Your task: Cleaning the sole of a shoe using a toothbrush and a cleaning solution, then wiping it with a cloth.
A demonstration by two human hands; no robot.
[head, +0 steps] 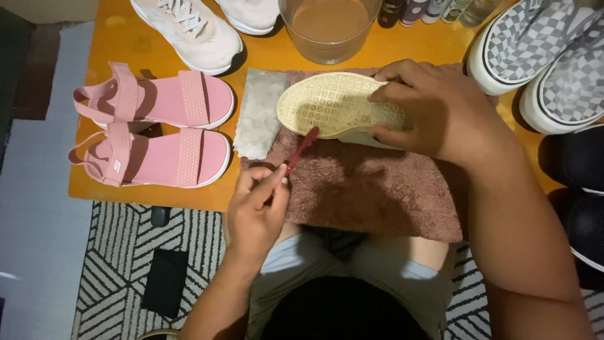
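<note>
Left hand pinches red toothbrush, bristles touching sole | right hand closed on upturned pale-yellow shoe, lattice-patterned sole, over brown towel on orange table | clear tub beyond holds murky brownish water.

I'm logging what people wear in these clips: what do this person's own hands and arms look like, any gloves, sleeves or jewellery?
Both are bare. The left hand and the right hand wear no gloves, and no ring, watch or bracelet shows. Both forearms are uncovered as far as the picture reaches, so no sleeve is visible. The fingernails look short and unpainted. Light grey shorts show below the arms.
</note>
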